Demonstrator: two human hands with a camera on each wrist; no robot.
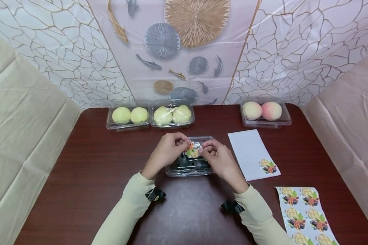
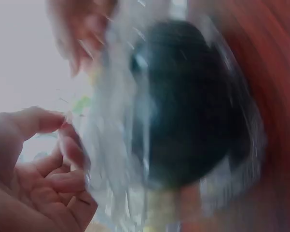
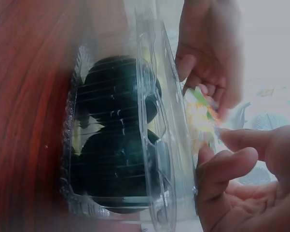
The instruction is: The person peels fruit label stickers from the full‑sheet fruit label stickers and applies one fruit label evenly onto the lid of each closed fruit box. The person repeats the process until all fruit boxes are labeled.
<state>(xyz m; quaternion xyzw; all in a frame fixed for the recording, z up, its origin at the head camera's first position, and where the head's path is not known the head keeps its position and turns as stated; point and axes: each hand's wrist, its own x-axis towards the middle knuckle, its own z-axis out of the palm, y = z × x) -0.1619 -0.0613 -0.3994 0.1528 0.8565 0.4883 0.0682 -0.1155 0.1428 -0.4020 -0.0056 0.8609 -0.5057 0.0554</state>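
Observation:
A colourful fruit-print sticker [image 1: 193, 150] is stretched between the two hands over the lid of a clear plastic clamshell box [image 1: 187, 172]. My left hand [image 1: 168, 149] pinches the sticker's left edge between thumb and fingertips. On the opposite edge, my right hand [image 1: 220, 160] pinches it in the same way. Inside the box, the right wrist view shows two dark, round fruits [image 3: 113, 166] side by side. The left wrist view is blurred, with one dark fruit [image 2: 183, 111] filling its middle.
Two clear boxes of yellow-green fruit [image 1: 130, 115] [image 1: 172, 115] stand at the back left. A box of pinkish peaches [image 1: 262, 111] is at the back right. Right of the hands lie a white sheet bearing one sticker [image 1: 248, 153] and a full sticker sheet [image 1: 306, 214].

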